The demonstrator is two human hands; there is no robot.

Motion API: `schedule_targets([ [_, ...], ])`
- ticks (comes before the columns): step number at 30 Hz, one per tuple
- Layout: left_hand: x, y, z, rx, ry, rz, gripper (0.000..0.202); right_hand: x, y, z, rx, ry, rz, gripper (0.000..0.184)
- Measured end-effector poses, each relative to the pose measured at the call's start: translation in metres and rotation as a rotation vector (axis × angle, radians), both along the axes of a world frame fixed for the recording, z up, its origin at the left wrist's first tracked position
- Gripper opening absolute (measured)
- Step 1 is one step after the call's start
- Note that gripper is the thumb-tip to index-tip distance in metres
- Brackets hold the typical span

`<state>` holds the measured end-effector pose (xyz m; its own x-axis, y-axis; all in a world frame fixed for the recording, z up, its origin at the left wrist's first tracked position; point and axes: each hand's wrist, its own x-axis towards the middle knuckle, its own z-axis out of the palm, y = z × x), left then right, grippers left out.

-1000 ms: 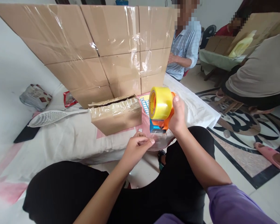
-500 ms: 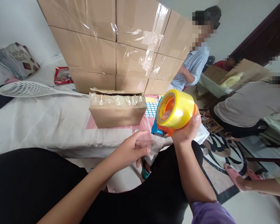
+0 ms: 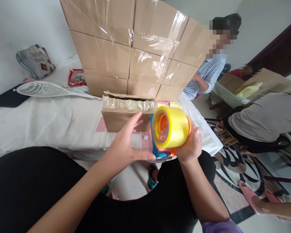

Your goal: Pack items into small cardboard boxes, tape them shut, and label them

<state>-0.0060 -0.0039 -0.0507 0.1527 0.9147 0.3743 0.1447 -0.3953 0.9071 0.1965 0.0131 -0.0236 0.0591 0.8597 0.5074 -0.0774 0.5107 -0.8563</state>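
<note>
1. Behind the hands, on a white-sheeted bed (image 3: 50,126), a small taped cardboard box (image 3: 122,118) lies before a wall of stacked cartons (image 3: 135,48). A white mesh swatter (image 3: 46,89) and a red packet (image 3: 76,77) lie further left.
2. Person in grey top (image 3: 262,119) and person in blue shirt (image 3: 208,76) are at right, well apart.
3. Left hand (image 3: 126,147) is open with fingers spread, covering part of the box front. Its thumb touches the dispenser's blue lower end.
4. Right hand (image 3: 190,147) is clamped from below round the orange tape dispenser (image 3: 166,151), above the lap and just before the bed edge.
5. Yellow roll (image 3: 177,124) sits on top with its core facing left and toward the camera. Its axis runs roughly left-right.
</note>
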Motion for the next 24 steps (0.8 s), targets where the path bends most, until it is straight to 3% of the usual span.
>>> schedule_targets([
  [2, 0.001, -0.001, -0.002, 0.044, 0.009, -0.041, 0.132, -0.008, -0.008, -0.006, -0.039, -0.015, 0.112, 0.053],
  [7, -0.006, -0.005, 0.006, 0.032, 0.038, -0.151, 0.121, -0.016, -0.02, -0.012, -0.1, -0.041, 0.271, 0.054],
  [11, -0.009, -0.008, 0.007, 0.029, 0.094, -0.156, 0.12, -0.019, -0.028, -0.015, -0.229, -0.041, 0.407, 0.062],
  [14, -0.008, -0.007, 0.002, 0.044, 0.13, -0.161, 0.117, -0.021, -0.029, -0.018, -0.275, 0.0, 0.499, 0.055],
  [19, -0.007, -0.002, -0.004, -0.013, 0.163, -0.162, 0.116, -0.026, -0.021, -0.013, -0.369, 0.009, 0.502, 0.046],
  [24, 0.006, -0.004, -0.003, -0.216, 0.121, -0.07, 0.102, -0.022, -0.009, -0.004, -0.385, 0.09, 0.312, 0.037],
])
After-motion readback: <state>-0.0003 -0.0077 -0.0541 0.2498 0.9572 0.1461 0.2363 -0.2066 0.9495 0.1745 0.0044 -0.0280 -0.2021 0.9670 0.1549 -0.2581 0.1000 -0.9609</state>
